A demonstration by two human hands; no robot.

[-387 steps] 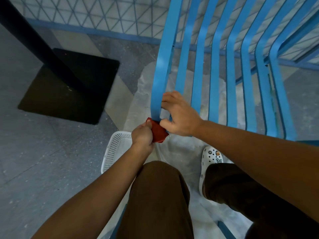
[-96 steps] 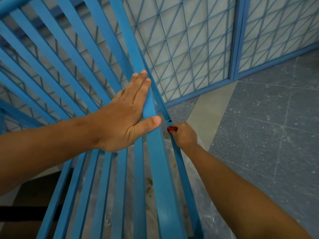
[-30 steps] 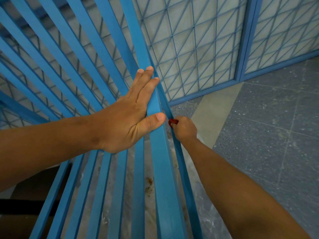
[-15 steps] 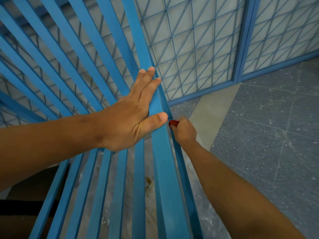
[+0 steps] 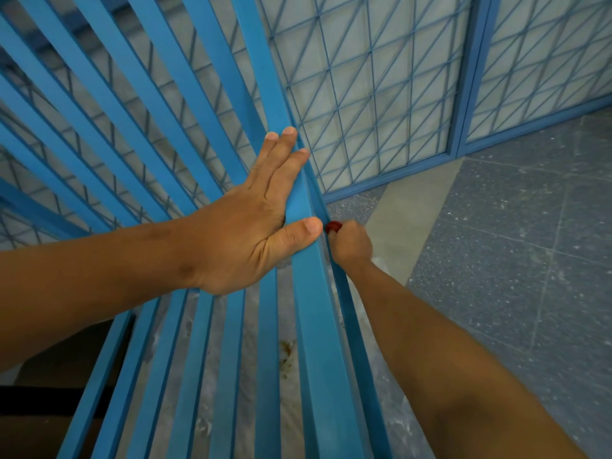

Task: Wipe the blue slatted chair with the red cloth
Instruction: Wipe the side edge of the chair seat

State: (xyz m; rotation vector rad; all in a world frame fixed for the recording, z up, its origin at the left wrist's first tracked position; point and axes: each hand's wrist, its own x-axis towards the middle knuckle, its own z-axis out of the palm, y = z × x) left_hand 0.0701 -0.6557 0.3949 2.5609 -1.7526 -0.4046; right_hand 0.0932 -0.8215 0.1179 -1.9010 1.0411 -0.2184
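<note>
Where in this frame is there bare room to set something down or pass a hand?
Bare floor right of the chair, up to the lattice wall. Crowded at the outer slat, where left hand and right hand with cloth meet.

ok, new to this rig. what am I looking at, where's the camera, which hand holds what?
There is no machine: a person works with bare hands, filmed by one wide-angle camera on their head, looking down. The left hand lies flat, fingers straight, on a slat of the blue slatted chair, steadying it. The right hand grips a bunched red cloth against the chair's outer edge; only a bit of the cloth shows. Beyond is grey tiled floor and a blue lattice wall panel.
</note>
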